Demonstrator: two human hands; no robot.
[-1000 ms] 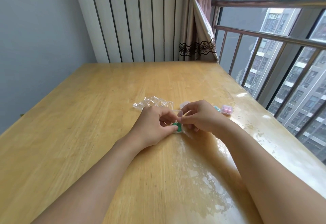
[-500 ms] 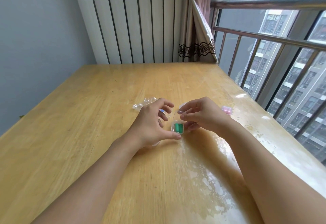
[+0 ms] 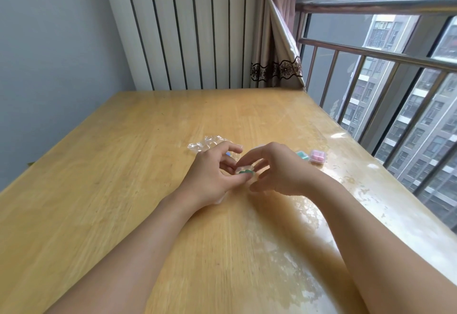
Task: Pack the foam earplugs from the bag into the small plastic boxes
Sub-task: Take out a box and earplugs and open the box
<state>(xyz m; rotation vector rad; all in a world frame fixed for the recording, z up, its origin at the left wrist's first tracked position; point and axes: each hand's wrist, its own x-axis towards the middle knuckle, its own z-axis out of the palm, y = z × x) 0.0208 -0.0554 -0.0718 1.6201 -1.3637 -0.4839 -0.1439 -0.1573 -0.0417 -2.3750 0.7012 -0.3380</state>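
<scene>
Near: left hand [image 3: 210, 177] and right hand [image 3: 277, 172] meeting over table [image 3: 123, 190]. Between them, small clear box [image 3: 245, 171], green earplugs inside, pinched by left thumb and fingers; right fingers curled loosely at lid edge, contact unclear. Box nearer left hand. Beyond: crumpled bag [image 3: 207, 143] just behind left hand. Right, well apart: teal box [image 3: 302, 155], pink box [image 3: 318, 156].
</scene>
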